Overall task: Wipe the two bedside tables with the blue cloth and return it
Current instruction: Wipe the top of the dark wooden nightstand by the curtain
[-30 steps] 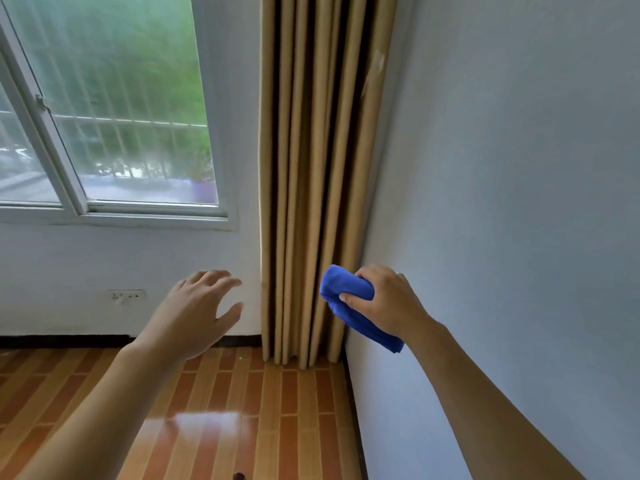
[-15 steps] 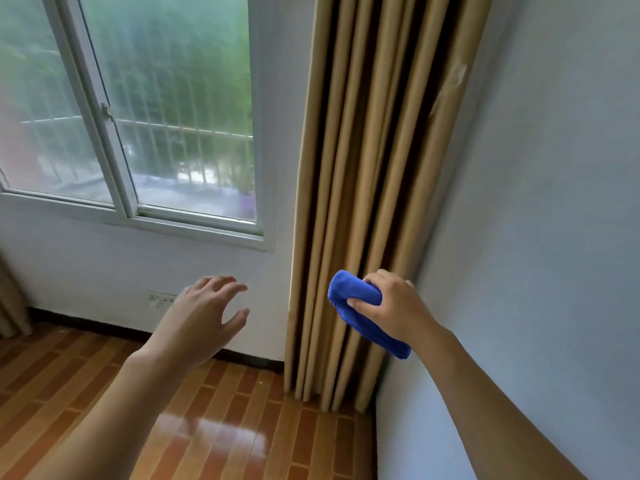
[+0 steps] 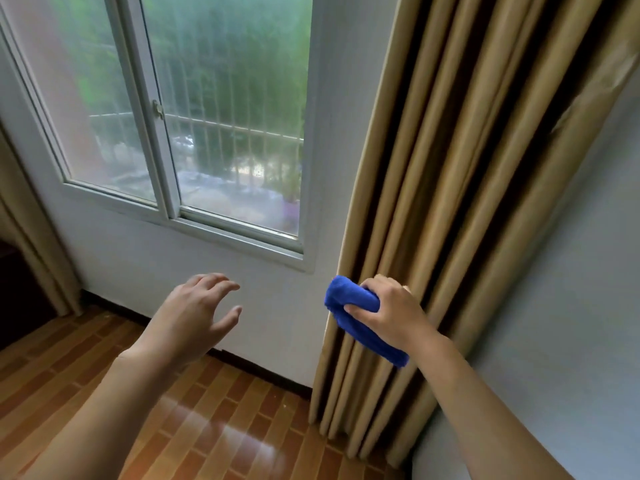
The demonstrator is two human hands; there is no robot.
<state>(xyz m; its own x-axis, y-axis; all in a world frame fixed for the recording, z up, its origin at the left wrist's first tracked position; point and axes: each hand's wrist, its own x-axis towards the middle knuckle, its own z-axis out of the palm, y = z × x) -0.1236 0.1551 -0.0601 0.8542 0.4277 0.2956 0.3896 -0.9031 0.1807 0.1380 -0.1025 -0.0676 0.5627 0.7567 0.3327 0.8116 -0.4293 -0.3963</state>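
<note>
1. The right hand [image 3: 391, 311] is clenched round the bunched blue cloth [image 3: 360, 320], right of centre in the frame, held in the air in front of the beige curtain [image 3: 450, 202]; one end of the cloth hangs below the fist.
2. The left hand [image 3: 194, 313] is released, fingers spread and holding nothing, at lower centre before the white wall under the window [image 3: 207, 133].
3. No bedside counter shows here, only wall, curtain and wooden floor [image 3: 207, 427], so the step in hand is likely carrying the cloth across the room.
4. To do it well: keep the grip firm so the hanging end does not slip, and keep it clear of the curtain folds.
5. Whether either counter is wiped yet cannot be told.
</note>
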